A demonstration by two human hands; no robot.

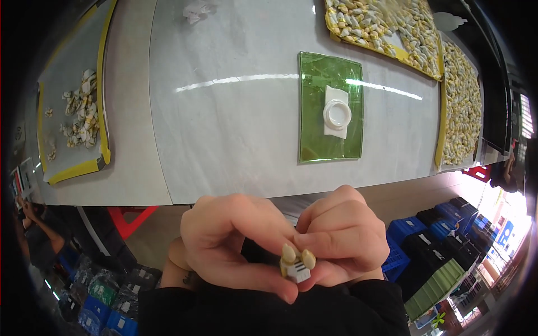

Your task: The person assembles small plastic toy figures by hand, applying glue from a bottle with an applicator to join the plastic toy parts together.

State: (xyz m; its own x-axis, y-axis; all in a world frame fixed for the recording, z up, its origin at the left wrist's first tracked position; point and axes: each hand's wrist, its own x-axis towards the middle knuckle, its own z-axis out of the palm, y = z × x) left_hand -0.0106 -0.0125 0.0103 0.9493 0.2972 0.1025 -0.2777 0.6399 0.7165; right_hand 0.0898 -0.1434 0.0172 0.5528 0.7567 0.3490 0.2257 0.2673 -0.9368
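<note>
Close to my body, just off the table's near edge, I hold a small figurine (297, 265) between both hands. It is white with dark stripes and has two pale yellow, ear-like knobs pointing up. My left hand (238, 238) has its thumb and fingers closed around the figurine's left side. From the other side, the curled fingers and thumb of my right hand (343, 238) pinch the same piece. The fingertips hide part of it. Farther off on the table, a green translucent sheet (330, 151) bears a small round white dish (338, 115) on a white pad.
Yellow-edged trays (392, 51) at the far right hold a great many similar small pieces. At the left, another yellow-edged tray (73, 172) holds a loose pile. Crumpled plastic (199, 10) lies at the back. Blue crates (404, 227) stand at the right below the table; another person's arm (42, 229) shows far left.
</note>
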